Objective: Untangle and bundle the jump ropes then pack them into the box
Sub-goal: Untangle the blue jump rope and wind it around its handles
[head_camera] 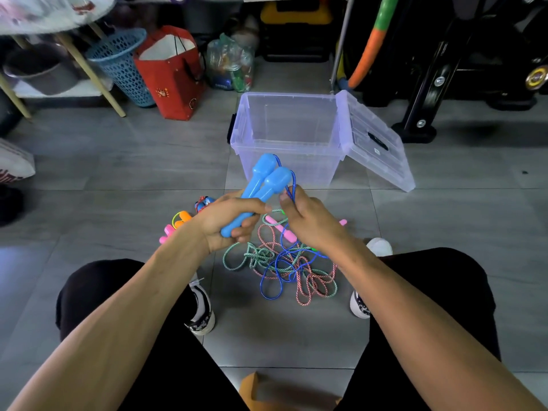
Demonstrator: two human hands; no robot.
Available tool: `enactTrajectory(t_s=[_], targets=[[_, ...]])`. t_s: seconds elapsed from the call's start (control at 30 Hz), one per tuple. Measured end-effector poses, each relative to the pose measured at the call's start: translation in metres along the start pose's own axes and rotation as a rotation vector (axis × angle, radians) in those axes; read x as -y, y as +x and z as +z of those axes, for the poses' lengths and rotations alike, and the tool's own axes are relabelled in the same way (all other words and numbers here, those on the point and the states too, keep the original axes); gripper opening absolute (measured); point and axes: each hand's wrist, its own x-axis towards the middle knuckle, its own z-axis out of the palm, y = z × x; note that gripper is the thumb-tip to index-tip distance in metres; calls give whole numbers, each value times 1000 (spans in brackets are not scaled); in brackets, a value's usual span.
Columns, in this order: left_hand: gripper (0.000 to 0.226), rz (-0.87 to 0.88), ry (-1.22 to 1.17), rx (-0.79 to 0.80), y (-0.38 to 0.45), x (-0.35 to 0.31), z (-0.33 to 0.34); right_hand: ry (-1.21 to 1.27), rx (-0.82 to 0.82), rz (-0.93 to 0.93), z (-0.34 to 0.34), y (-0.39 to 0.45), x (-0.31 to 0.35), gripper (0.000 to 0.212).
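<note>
- Left hand (228, 223) grips both light-blue plastic jump-rope handles (261, 185) together; right hand (308, 221) pinches their thin blue cord (292, 185) just beside them.
- Beyond the grip: clear plastic box (289, 143), lid off.
- Below it: tangled floor pile (284, 265).
- The cord looks light, limp and slippery; hold by the stiff handles.

Left hand (229, 222) grips two blue handles (261, 185); right hand (308, 221) pinches blue cord (292, 188).
</note>
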Motion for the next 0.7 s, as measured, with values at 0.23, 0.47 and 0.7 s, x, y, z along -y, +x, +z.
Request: enactTrajectory(t_s=[0.23,0.47,0.7], targets=[[11,-39,-253,-110,7,-5,1,9,-188,-91,6,3,-4,28],[10,-65,-269,-114,12,-9,9,29,-264,15,16,8,-11,33],[17,38,476,-237,28,7,3,-655,206,-129,1,1,3,12]])
